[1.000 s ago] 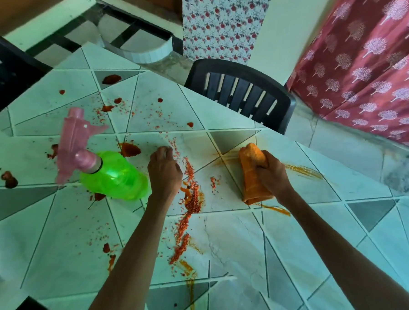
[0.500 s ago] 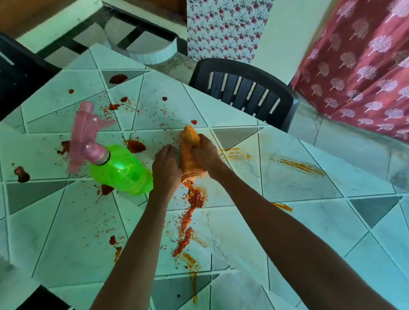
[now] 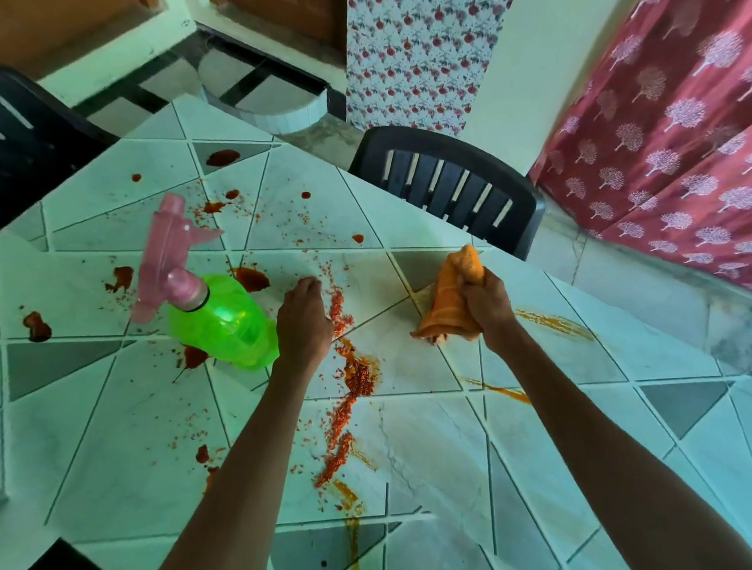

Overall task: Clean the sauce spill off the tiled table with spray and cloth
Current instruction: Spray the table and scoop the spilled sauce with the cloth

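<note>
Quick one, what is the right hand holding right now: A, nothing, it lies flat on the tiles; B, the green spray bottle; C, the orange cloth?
C: the right hand grips the bunched orange cloth against the tiled table, while the green spray bottle sits over by the left hand.

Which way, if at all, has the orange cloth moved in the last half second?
Yes. The orange cloth, gripped by the right hand, has swept right, away from the left hand it was beside; the green spray bottle stays put.
</note>
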A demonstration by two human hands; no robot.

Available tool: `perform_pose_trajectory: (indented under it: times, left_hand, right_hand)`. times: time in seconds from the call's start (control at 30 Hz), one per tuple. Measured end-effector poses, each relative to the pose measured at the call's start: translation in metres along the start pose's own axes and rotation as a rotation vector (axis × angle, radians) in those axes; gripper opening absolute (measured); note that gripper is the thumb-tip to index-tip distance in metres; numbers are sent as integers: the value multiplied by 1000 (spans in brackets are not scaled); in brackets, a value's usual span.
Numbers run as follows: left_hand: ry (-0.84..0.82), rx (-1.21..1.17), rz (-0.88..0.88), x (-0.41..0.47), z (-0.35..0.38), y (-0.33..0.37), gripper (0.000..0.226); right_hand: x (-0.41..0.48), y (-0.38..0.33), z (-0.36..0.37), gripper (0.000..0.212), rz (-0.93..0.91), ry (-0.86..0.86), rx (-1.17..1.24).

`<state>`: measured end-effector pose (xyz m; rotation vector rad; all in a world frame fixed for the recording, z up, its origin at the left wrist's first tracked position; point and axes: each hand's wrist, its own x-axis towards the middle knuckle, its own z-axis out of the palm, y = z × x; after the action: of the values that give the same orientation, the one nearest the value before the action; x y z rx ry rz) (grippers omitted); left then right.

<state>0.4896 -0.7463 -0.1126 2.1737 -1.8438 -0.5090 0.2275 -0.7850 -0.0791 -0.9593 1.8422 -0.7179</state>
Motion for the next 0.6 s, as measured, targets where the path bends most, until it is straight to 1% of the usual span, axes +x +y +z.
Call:
perform_pose_trajectory:
  times: [0.1, 0.17, 0.3, 0.43, 0.5, 0.6]
  left_hand:
    - [3, 27, 36, 2, -2, -2, 61]
    - [3, 32, 42, 3, -2, -2, 61]
    - [35, 24, 26, 5, 3, -2, 57]
    - [61, 3, 3, 4, 2, 1, 46]
    - [49, -6, 13, 4, 0, 0, 48]
    - [27, 1, 26, 6, -3, -3, 54]
  right_hand:
    - [25, -36, 37, 37, -124, -17, -206]
    - [36, -64, 63, 36, -173, -48, -276]
    - [41, -105, 116, 39, -244, -204, -345]
    - [21, -118, 144, 47, -323, -396, -470]
    - [11, -119, 138, 48, -364, -393, -490]
    - [-4, -109, 105, 46, -399, -313, -471]
